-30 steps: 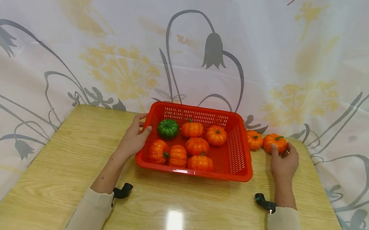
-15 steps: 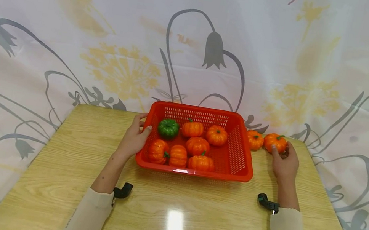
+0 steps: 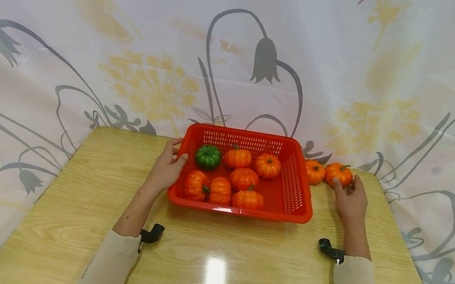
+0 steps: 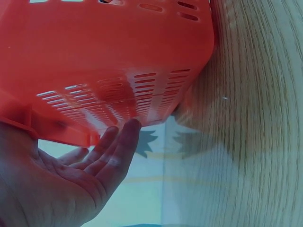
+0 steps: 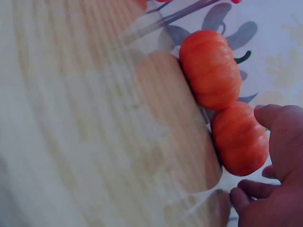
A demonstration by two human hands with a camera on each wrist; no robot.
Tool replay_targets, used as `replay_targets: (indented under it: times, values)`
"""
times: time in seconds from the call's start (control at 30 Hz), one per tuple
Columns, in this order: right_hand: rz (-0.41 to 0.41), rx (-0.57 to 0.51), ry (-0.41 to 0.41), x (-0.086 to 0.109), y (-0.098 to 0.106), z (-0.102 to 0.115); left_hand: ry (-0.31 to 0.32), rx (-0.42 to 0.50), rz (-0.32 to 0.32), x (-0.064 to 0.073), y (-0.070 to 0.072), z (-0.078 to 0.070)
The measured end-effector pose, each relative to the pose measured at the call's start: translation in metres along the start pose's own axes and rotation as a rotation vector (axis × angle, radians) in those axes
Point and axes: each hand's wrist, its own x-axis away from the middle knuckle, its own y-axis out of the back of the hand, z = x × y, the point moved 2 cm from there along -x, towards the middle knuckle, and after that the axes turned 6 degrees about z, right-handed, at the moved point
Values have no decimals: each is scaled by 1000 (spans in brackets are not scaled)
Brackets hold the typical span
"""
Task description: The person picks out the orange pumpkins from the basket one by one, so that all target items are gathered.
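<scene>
The red plastic basket (image 3: 240, 213) stands at the table's middle with several small glossy orange pumpkins (image 3: 248, 201) and a green pumpkin (image 3: 208, 157) inside. My left hand (image 3: 166, 167) grips its left rim, thumb on top. In the left wrist view, this hand's fingers (image 4: 120, 151) lie along the slotted outer wall. To the right of the basket sit two orange pumpkins side by side. My right hand (image 3: 352, 200) holds the outer pumpkin (image 3: 338, 173), with the thumb (image 5: 272, 116) on one side and curled fingers at the other. The inner pumpkin (image 5: 210, 68) sits against it.
A patterned curtain (image 3: 236, 67) hangs close behind the table's back edge. The wooden table (image 3: 271, 270) extends in front of and beside the basket. Black wrist cameras (image 3: 152, 233) sit at both sleeves.
My right hand has shifted very slightly at the outer pumpkin, whose stem has turned a little. The left hand and basket have stayed put.
</scene>
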Motion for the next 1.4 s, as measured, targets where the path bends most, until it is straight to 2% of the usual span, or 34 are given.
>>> replay_targets:
  times: [0.1, 0.37, 0.53, 0.8, 1.27, 1.4]
  values:
    - [-23, 3, 23, 4, 3, 7, 3, 2, 0, 0, -1, 0]
    - [-127, -5, 162, 20, 16, 42, 3, 4, -3, 0, -2, 1]
    - [-147, -11, 207, 29, 19, 65, 11, -1, 2, 0, 1, 2]
    - [-121, 9, 251, 47, 17, 96, 11, -2, 4, 0, 4, 2]
    - [1, -22, 421, 77, 3, 134, 1, 0, 11, 1, 1, -1]
    - [29, 7, 475, 85, -2, 144, -2, -5, 11, 0, 1, -1]
